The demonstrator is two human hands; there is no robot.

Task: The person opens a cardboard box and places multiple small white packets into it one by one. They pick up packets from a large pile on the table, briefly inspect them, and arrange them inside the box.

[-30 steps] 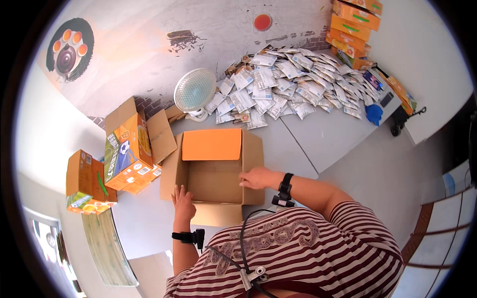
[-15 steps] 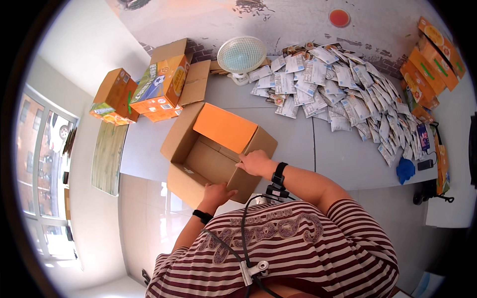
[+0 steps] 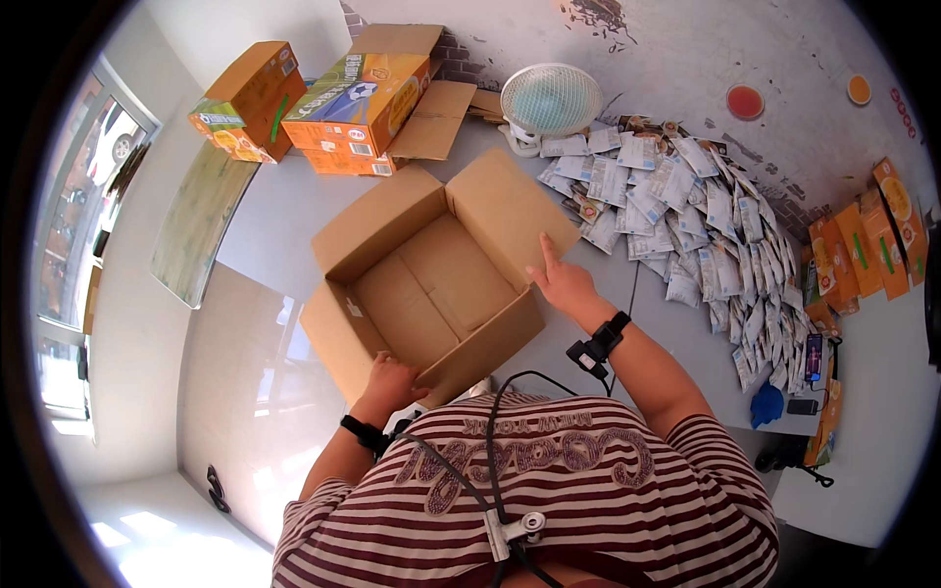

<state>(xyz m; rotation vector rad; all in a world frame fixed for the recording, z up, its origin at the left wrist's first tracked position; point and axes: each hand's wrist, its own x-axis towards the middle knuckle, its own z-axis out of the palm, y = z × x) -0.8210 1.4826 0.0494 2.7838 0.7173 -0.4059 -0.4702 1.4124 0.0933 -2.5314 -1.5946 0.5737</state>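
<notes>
Touching the carton at its seven-o'clock edge, left fingers curl, hold unclear; right fingers spread loosely against its two-o'clock flap.

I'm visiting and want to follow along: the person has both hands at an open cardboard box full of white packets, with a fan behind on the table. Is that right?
Not quite: the white packets aren't in the cardboard box; the head view shows them heaped on the table to the box's right. The rest holds.

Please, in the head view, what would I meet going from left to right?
Window → small orange box with green strip → open brown cardboard box → pile of mostly white packets → stacked orange boxes.
</notes>
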